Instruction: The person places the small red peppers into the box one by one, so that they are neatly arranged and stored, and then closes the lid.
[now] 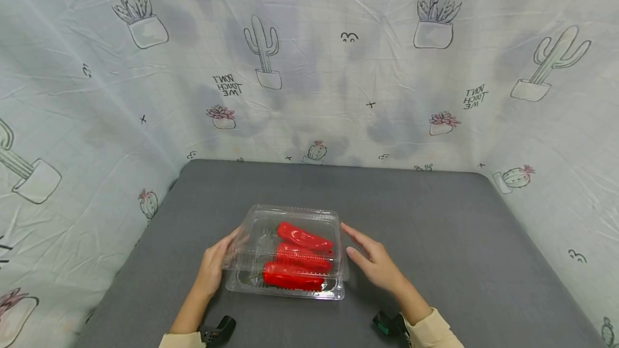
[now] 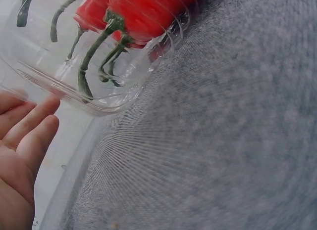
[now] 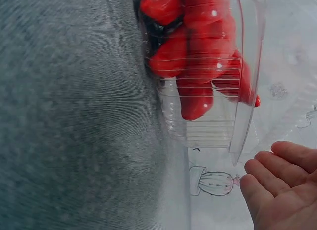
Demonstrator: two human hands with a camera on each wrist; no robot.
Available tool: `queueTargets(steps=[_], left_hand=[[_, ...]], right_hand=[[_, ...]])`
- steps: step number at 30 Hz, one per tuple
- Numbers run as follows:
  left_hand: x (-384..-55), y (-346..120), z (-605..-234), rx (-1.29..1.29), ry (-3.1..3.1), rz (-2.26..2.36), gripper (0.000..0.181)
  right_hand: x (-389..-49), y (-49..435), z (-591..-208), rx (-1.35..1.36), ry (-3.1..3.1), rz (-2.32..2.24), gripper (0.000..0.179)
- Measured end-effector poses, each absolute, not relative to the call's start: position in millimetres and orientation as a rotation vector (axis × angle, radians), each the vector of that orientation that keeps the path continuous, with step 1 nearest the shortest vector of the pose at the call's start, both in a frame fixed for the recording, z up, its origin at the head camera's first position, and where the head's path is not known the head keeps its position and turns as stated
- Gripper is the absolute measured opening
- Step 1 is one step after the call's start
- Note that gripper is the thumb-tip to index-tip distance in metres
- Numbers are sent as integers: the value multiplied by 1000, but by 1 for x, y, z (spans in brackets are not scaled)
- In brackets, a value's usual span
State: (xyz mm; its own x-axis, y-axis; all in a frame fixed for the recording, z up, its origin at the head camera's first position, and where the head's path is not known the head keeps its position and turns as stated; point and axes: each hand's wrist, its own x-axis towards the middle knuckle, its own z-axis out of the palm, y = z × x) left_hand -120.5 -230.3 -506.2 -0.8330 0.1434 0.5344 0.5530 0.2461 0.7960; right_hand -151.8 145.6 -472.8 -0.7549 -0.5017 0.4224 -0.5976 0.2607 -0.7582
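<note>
A clear plastic box (image 1: 333,295) stands on the table with several red peppers (image 1: 292,279) inside. Its transparent lid (image 1: 261,230) lies over them, with the lower front rim showing below it. Green stems (image 2: 89,64) point toward the box's left end in the left wrist view. My left hand (image 1: 211,267) is at the left side, extended fingertips right at the clear plastic edge. On the other side, my right hand (image 1: 379,265) has its fingers extended, fingertips close to the right edge. In the right wrist view its palm faces the box, and nothing is in it.
A grey cloth-covered table (image 1: 411,203) surrounds the box. White curtains (image 1: 309,58) printed with cacti and potted plants hang behind it and along both sides. Each wrist wears a black band, the left band (image 1: 218,331) lying close over the table.
</note>
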Motion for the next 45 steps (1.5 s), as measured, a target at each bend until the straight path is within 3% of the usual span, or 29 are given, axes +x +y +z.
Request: queueTargets(steps=[9,18,31,45], left_hand=[[-120,-231,-507,-690,-2159,-1556,40],[-123,-233,-508,-954,-2021,-1696,50],[-120,-234,-506,-920,-2164,-1374,76],[-118,-237,-498,-887,-2276,-1218,72]], right_hand=[[-148,147,-478,1053,-2540,1257,67],[-144,151,-481,1155,-2599,1190,88],[-144,149,-477,1293,-2596,1140,67],[-144,148,-478,1297,-2604,1146,68]])
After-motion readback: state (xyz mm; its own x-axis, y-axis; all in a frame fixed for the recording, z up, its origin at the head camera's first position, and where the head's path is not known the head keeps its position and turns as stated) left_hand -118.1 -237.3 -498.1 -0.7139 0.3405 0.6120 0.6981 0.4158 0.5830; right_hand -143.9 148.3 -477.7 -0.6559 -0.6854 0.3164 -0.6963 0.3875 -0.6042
